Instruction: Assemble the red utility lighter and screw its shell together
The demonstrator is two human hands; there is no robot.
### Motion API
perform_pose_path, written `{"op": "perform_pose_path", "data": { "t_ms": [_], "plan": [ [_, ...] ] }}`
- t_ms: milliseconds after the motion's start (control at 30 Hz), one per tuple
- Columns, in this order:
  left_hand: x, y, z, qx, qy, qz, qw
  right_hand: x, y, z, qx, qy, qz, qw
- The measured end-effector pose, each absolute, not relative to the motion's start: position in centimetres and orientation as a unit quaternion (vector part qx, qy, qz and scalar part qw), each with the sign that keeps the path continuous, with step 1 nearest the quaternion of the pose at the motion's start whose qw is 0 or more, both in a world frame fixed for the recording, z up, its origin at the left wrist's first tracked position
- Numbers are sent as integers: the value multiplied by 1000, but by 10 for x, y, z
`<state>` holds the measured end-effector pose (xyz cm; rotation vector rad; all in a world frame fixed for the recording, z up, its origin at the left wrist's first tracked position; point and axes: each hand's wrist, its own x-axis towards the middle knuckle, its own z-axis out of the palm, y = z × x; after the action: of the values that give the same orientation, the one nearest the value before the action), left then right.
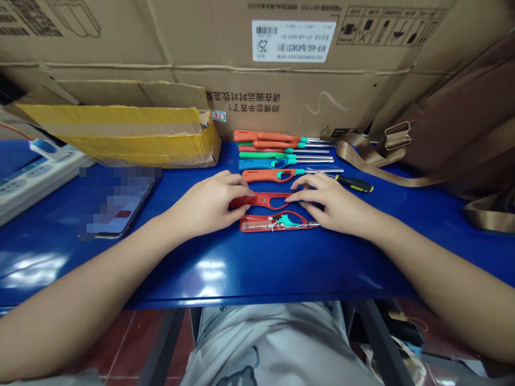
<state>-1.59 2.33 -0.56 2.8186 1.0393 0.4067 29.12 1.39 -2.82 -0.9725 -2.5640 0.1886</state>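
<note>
A red lighter casing half (263, 200), with a finger-hole loop at its right part, lies between my hands. My left hand (213, 206) closes its fingers and thumb round the left end. At the right end, the bent fingers of my right hand (328, 201) hold the tip, which they partly hide. Just below is the other red casing half (243, 224), open side up, with a clear fuel tank (257, 225), a turquoise trigger (287, 220), white wire and a metal tube inside. My right thumb is close to that tube.
Several assembled lighters in orange, red, green and blue lie behind, among them an orange lighter (261, 176). A black-and-yellow screwdriver (354, 184) is right of them. A phone (129, 203), power strip (36, 177), yellow-taped box (140, 136), large carton (298, 102) and brown bag strap (374, 166) surround the blue table (249, 268).
</note>
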Motion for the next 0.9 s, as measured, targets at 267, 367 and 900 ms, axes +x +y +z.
{"op": "perform_pose_path", "data": {
  "t_ms": [267, 367, 900],
  "plan": [
    [-16, 32, -14, 937, 307, 143, 89, 286, 18, -29, -357, -903, 116, 209],
    [-15, 30, -15, 936, 315, 141, 72, 283, 16, -29, -368, -896, 125, 216],
    [-15, 27, -13, 922, 366, 116, 54, 288, 1, 0, -260, -922, 240, 157]
  ]
}}
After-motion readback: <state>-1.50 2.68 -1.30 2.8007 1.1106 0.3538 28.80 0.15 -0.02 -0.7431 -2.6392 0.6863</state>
